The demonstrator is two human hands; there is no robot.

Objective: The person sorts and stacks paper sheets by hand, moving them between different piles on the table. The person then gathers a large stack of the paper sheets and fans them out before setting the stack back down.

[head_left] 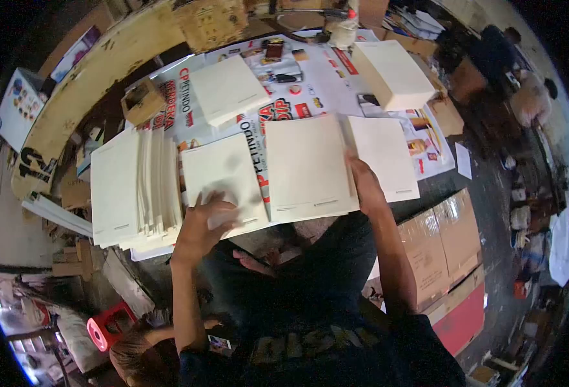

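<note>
My left hand [208, 222] is over the lower part of a cream paper stack [223, 171], its fingers apart and slightly blurred. My right hand [366, 184] rests along the right edge of the taller middle stack [307, 161], fingers close together; whether it pinches any sheets is hidden. Just right of that hand lies a thin pile of sheets [386, 151]. On the far left, a fanned row of paper bundles [158, 187] leans beside another stack [115, 187].
Behind are a paper stack [228, 89] and a thick block of paper [394, 74] on the banner-covered table [323, 84]. Cardboard boxes [436, 245] stand at lower right. A person [136, 355] is at lower left by a red stool [111, 327].
</note>
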